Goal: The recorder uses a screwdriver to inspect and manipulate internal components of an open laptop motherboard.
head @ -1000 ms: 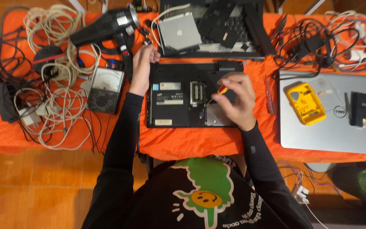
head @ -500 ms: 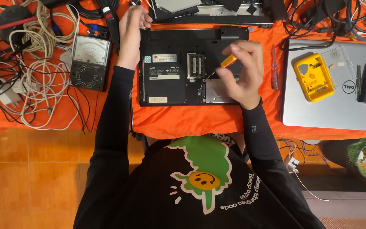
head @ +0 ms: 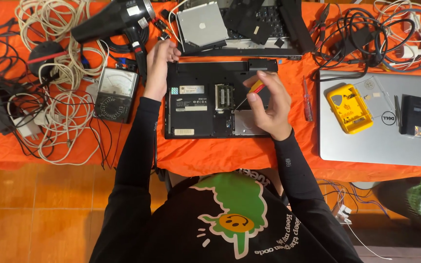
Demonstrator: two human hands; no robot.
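The right hand (head: 269, 107) is gripping a small yellow-and-red-handled screwdriver (head: 249, 93), working its tip into the upturned black laptop base (head: 196, 104) at table centre. The left hand (head: 158, 65) is lying flat, fingers loose, steadying its far-left corner. One bay already sits uncovered; the rest looks unopened.

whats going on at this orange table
A person is working on an upturned black laptop lying on the orange cloth. Their right hand holds a small screwdriver with its tip down in the open underside, while the left hand steadies the laptop's far left corner. An analogue multimeter and a black hair dryer lie to the left.
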